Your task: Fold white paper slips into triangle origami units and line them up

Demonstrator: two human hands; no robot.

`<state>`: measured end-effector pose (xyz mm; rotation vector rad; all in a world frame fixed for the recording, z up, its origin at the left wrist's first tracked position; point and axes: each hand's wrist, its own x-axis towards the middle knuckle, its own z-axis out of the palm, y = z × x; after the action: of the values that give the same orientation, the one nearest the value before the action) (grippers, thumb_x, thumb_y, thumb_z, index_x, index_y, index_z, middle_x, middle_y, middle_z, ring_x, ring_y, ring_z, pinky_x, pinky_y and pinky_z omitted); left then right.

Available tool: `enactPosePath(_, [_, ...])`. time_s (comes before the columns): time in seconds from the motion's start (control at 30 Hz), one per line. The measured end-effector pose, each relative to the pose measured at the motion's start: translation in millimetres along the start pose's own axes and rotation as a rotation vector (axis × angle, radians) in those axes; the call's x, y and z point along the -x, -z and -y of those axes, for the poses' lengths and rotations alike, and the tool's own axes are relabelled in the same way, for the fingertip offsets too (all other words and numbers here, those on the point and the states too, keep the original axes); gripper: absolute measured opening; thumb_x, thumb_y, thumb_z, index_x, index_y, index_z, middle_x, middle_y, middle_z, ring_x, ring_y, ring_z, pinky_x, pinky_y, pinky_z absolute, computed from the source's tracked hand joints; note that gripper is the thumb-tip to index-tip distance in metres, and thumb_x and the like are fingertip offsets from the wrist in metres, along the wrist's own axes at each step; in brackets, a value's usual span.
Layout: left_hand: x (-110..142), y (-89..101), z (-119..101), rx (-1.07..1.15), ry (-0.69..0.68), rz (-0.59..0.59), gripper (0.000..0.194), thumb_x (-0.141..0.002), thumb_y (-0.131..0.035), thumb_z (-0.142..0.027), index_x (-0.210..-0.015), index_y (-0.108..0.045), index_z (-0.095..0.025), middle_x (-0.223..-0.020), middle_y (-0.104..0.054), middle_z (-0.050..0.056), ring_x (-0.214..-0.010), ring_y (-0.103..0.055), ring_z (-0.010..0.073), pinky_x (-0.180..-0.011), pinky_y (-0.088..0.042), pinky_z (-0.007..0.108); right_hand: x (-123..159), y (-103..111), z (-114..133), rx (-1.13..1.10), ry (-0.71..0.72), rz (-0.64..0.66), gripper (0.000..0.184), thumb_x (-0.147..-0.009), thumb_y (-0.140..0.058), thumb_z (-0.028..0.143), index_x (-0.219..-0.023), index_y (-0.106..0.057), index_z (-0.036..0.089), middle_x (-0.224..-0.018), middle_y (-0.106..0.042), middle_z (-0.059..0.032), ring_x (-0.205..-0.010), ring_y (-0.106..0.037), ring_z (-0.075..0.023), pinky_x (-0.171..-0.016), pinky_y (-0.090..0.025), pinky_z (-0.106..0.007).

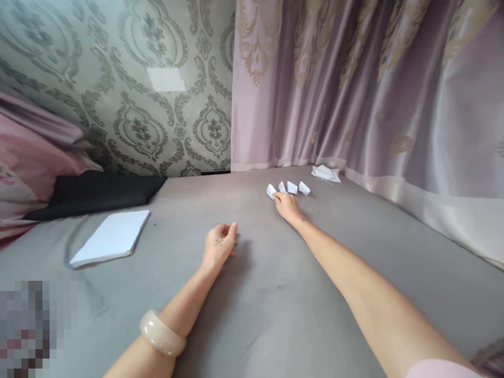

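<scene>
Most of the view is filled by a grey sheet [283,315], spread from six o'clock up past the centre. It is bordered from twelve round to four o'clock by a mauve curtain [354,79] with gold motifs. At ten and eleven o'clock the wall is covered by patterned wallpaper [189,121]. Pink cloth [39,152] is bunched toward ten o'clock, and a black cloth [106,191] is spread beside it at nine. Between eight and nine o'clock a stack of white paper [114,233] is laid on the sheet.

At seven o'clock the left hand [218,244] is held near the sheet, its grip loosely curled; whether anything is enclosed cannot be told. Near four o'clock, close to the centre, the right hand [289,206] is reached forward, its grip narrowed on the leftmost paper piece [270,190], which is tilted at three o'clock. On the left forearm, at seven, a pale bangle [163,334] is worn. Crumpled paper [326,172] is left near the curtain's hem at three. Between it and the held piece, three small paper pieces [292,188] are set in a row. A thin strip [328,182] is seen just beside the crumpled paper.
</scene>
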<state>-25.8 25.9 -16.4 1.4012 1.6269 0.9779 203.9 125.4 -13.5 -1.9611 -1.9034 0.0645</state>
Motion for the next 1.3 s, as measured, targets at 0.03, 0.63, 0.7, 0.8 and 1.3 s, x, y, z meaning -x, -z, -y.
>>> enactPosePath(0.03, [0.1,0.1,-0.3,-0.006,0.001,0.000,0.039,-0.083,-0.049,-0.050,-0.081,-0.063,-0.014,-0.066,-0.065,0.004,-0.038,-0.052,0.0096,-0.041,-0.041,0.022,-4.3,-1.6,-0.9,-0.003,-0.015,0.001,0.034,-0.095,-0.037,0.026,-0.113,-0.066,0.022,-0.108,-0.069,-0.0093,-0.098,-0.061,-0.0197,-0.077,-0.039,-0.026])
enactPosePath(0.63, [-2.6,-0.4,1.5,-0.052,0.028,0.002,0.039,-0.086,-0.045,-0.049,-0.082,-0.063,-0.014,-0.070,-0.066,0.005,-0.037,-0.052,0.0085,-0.040,-0.039,0.020,-18.8,-4.8,-2.7,-0.035,-0.062,0.018,0.039,-0.093,-0.042,0.024,-0.129,-0.055,0.022,-0.119,-0.065,-0.0109,-0.111,-0.058,-0.0254,-0.088,-0.042,-0.031])
enactPosePath(0.7, [-3.5,-0.6,2.0,-0.061,0.032,0.001,0.039,-0.086,-0.045,-0.049,-0.082,-0.062,-0.014,-0.071,-0.065,0.005,-0.038,-0.052,0.0084,-0.039,-0.038,0.019,-17.0,-4.3,-3.6,-0.035,-0.056,0.018,0.040,-0.092,-0.043,0.024,-0.131,-0.053,0.022,-0.119,-0.065,-0.0109,-0.112,-0.057,-0.0256,-0.087,-0.043,-0.032])
enactPosePath(0.8, [-5.0,-1.5,4.0,-0.053,0.024,0.003,0.039,-0.086,-0.045,-0.048,-0.083,-0.063,-0.014,-0.070,-0.065,0.005,-0.036,-0.051,0.0079,-0.041,-0.040,0.020,-14.0,-3.4,-5.2,-0.033,-0.050,0.016,0.042,-0.092,-0.044,0.024,-0.134,-0.049,0.022,-0.120,-0.065,-0.0103,-0.112,-0.057,-0.0255,-0.087,-0.043,-0.031])
enactPosePath(1.3, [-4.8,-1.4,4.8,-0.059,0.026,0.012,0.034,-0.087,-0.045,-0.044,-0.085,-0.063,-0.014,-0.075,-0.067,0.005,-0.036,-0.052,0.0076,-0.043,-0.042,0.021,-20.0,-7.2,0.7,0.003,-0.119,0.044,0.037,-0.095,-0.034,0.026,-0.113,-0.065,0.021,-0.110,-0.067,-0.0111,-0.103,-0.061,-0.0241,-0.082,-0.043,-0.031])
